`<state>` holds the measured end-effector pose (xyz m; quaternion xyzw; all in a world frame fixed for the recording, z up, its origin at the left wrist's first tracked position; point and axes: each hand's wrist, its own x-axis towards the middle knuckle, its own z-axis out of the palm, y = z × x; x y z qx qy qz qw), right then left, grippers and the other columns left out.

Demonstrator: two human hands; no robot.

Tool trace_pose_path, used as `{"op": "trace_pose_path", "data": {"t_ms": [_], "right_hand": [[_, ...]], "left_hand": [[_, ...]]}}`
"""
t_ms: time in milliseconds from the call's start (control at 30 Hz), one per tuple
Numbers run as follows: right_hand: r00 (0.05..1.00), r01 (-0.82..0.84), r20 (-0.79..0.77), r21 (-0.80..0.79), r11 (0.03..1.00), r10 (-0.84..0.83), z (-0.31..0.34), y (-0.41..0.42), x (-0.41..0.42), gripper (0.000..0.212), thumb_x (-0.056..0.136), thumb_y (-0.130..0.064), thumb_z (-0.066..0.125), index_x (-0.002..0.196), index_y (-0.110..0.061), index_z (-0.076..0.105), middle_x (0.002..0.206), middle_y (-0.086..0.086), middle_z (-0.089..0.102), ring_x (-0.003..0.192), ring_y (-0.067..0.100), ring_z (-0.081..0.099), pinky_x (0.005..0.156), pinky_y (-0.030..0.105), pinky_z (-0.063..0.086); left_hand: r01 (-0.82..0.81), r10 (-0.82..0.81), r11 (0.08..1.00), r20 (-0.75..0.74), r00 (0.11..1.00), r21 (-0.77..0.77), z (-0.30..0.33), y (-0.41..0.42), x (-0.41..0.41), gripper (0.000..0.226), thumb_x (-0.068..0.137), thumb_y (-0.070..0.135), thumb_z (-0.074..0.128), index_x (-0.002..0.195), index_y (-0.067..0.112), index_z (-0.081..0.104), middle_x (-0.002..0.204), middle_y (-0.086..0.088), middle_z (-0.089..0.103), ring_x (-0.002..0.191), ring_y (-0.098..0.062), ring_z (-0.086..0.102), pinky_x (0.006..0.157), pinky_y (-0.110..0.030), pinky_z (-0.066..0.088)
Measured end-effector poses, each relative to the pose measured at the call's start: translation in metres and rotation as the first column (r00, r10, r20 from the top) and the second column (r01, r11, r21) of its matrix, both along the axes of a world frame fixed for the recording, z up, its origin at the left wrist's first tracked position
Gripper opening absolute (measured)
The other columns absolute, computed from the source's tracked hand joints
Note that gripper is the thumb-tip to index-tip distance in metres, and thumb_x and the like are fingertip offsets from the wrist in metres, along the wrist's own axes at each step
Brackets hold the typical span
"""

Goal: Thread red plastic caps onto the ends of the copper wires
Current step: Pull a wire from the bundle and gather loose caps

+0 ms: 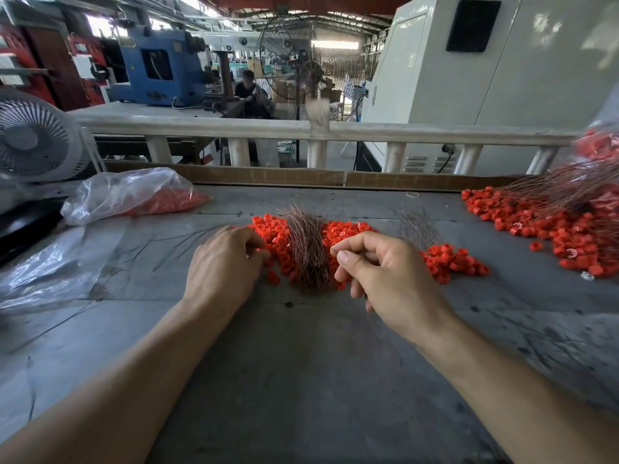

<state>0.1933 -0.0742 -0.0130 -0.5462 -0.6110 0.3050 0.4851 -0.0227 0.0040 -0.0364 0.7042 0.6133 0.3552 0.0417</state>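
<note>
A heap of small red plastic caps (341,229) lies in the middle of the grey table (301,363). Across the heap rests a bundle of thin copper wires (306,242). My left hand (224,262) sits on the left side of the heap, its curled fingertips pinching a red cap. My right hand (378,269) hovers just right of the bundle, thumb and forefinger pinching a thin wire whose end pokes out toward the left. A second, smaller wire bundle (417,226) lies behind my right hand.
A clear plastic bag of red caps (134,194) lies at the back left, an empty bag (50,269) nearer. At the right sits a large pile of capped wires (552,216). A grey fan (33,139) stands at far left; a cardboard edge (301,177) borders the table's back.
</note>
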Motion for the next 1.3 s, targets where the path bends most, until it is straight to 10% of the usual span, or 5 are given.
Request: {"op": "trace_pose_path", "data": {"t_ms": [367,533,733,1067,1300], "right_hand": [[1.000,0.001,-0.001,0.018,1.000,-0.001,0.001,-0.001,-0.001,0.017,0.099,-0.015,0.062,0.094,-0.027,0.073,0.075,-0.003,0.073,0.056,0.003,0.058,0.048,0.013,0.042],[1.000,0.004,-0.011,0.077,0.997,-0.003,0.006,-0.003,-0.003,0.020,0.100,-0.010,0.059,0.098,-0.026,0.072,0.078,-0.003,0.074,0.059,0.004,0.058,0.050,0.015,0.044],[1.000,-0.028,-0.003,0.169,0.985,0.029,0.012,-0.011,-0.007,0.011,0.098,-0.015,0.065,0.098,-0.026,0.070,0.083,-0.006,0.076,0.063,0.009,0.066,0.052,0.012,0.045],[0.999,-0.011,0.041,0.237,0.971,0.002,0.014,-0.015,-0.011,0.009,0.094,-0.012,0.070,0.092,-0.021,0.074,0.076,-0.004,0.074,0.074,0.009,0.070,0.069,0.025,0.056],[0.995,0.009,0.092,0.262,0.965,-0.034,0.013,-0.014,-0.011,0.010,0.093,-0.014,0.072,0.090,-0.023,0.076,0.075,-0.009,0.073,0.074,0.010,0.070,0.071,0.033,0.058]], "left_hand": [[0.029,-0.020,0.999,0.274,0.961,-0.029,0.007,-0.004,0.004,0.008,0.086,0.025,0.077,0.084,0.030,0.071,0.078,0.011,0.071,0.077,-0.010,0.067,0.071,-0.030,0.053],[0.462,-0.202,0.887,0.885,0.420,-0.017,0.026,-0.027,0.017,0.018,0.080,0.002,0.076,0.096,0.010,0.074,0.085,-0.009,0.076,0.074,-0.018,0.072,0.062,-0.023,0.057],[0.650,-0.103,0.759,0.993,0.054,0.044,0.030,-0.044,0.029,0.025,0.071,-0.001,0.068,0.093,0.007,0.077,0.094,-0.016,0.075,0.082,-0.020,0.075,0.067,-0.024,0.060],[0.684,-0.107,0.727,0.994,0.018,0.066,0.028,-0.047,0.030,0.031,0.070,-0.005,0.066,0.100,0.001,0.073,0.094,-0.019,0.075,0.083,-0.023,0.076,0.068,-0.024,0.060],[0.682,-0.222,0.730,0.956,0.191,0.033,0.027,-0.051,0.031,0.026,0.068,0.007,0.076,0.094,0.012,0.077,0.090,-0.010,0.073,0.078,-0.018,0.069,0.069,-0.028,0.059]]}}
